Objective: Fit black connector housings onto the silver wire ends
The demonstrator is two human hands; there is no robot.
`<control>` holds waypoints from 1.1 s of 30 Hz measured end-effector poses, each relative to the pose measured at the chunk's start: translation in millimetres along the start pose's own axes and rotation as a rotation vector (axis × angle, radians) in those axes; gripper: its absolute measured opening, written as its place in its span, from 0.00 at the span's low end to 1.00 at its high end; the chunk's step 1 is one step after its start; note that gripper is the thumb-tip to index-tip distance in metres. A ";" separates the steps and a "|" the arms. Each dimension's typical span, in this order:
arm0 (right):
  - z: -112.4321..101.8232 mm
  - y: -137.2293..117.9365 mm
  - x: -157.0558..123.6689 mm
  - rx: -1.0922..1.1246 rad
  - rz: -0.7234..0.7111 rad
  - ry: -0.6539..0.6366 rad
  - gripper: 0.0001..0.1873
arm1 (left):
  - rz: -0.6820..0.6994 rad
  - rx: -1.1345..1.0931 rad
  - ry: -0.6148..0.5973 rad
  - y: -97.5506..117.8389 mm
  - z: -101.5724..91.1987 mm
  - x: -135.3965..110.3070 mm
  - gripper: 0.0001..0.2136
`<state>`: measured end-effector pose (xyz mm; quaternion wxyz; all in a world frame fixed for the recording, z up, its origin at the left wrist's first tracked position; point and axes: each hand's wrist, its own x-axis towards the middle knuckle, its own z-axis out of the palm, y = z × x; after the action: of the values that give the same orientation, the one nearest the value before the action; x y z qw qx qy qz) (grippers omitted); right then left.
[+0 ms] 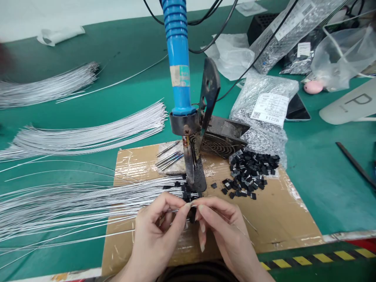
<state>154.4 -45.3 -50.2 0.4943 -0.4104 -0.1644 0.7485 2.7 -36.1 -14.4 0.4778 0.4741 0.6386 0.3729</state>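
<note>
My left hand (163, 231) is closed, thumb and forefinger pinching a thin white wire near its end. Fingertip to fingertip with it, my right hand (221, 223) pinches a thin silvery wire (249, 223), whose loose length sticks out to the right. What lies exactly between the fingertips is too small to make out. Just beyond them, a blue-handled soldering iron (179, 58) is clamped tip-down in a dark metal stand (200, 172). White wires (88, 199) run in from the left, several ending in small black connectors (185, 190) beside the iron's tip.
Cardboard (282, 219) covers the work spot on the green table. Loose black connectors (249, 172) are piled at right, near a bubble-wrap bag (264, 90) and a round fan (221, 143). Two more wire bundles (96, 135) lie left. A phone (298, 107) and white cup (349, 103) stand farther right.
</note>
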 end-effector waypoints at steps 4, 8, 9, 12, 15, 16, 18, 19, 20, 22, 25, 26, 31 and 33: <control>-0.4 1.1 -1.5 -0.121 -0.054 0.012 0.08 | 0.012 0.000 0.026 -0.5 0.8 0.3 0.08; -0.3 3.8 0.0 -0.140 -0.081 0.029 0.07 | 0.025 0.008 0.050 -1.3 1.1 -0.6 0.07; -0.4 4.1 0.4 -0.136 -0.082 0.031 0.07 | 0.028 0.012 0.054 -1.2 1.0 -0.9 0.07; -0.5 3.8 1.0 -0.121 -0.079 0.027 0.07 | 0.040 0.033 0.049 -0.3 0.5 -1.6 0.08; -0.6 2.7 0.5 -0.119 -0.078 0.020 0.07 | 0.054 0.061 0.044 0.2 -0.1 -1.8 0.08; -0.7 2.5 0.2 -0.123 -0.080 0.016 0.07 | 0.056 0.068 0.043 0.2 -0.3 -1.8 0.08; -1.2 2.3 -0.3 -0.124 -0.088 0.017 0.07 | 0.056 0.073 0.039 -0.3 -0.7 -1.5 0.08; -1.5 2.3 -0.6 -0.123 -0.091 0.018 0.07 | 0.056 0.075 0.034 -0.6 -0.8 -1.4 0.08; -1.8 2.3 -0.8 -0.122 -0.093 0.020 0.07 | 0.059 0.078 0.031 -1.0 -1.0 -1.3 0.08; -2.3 2.2 -1.1 -0.123 -0.096 0.021 0.08 | 0.067 0.082 0.025 -1.9 -1.2 -1.3 0.08; -2.2 1.4 -1.1 -0.128 -0.091 0.017 0.08 | 0.073 0.081 0.021 -2.9 -1.4 -1.6 0.08; -1.9 1.0 -1.0 -0.125 -0.086 0.018 0.08 | 0.073 0.078 0.019 -3.1 -1.4 -1.7 0.08; 1.5 -4.0 -1.9 -0.091 -0.034 0.038 0.09 | 0.080 0.088 0.013 -3.5 -0.7 -2.8 0.08; 3.3 -6.3 -2.8 -0.088 -0.020 0.051 0.09 | 0.085 0.091 0.020 -3.7 0.1 -3.3 0.08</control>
<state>156.2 -44.3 -42.8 0.4872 -0.4492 -0.1887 0.7247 2.1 -40.3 -17.0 0.4332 0.5183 0.6387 0.3683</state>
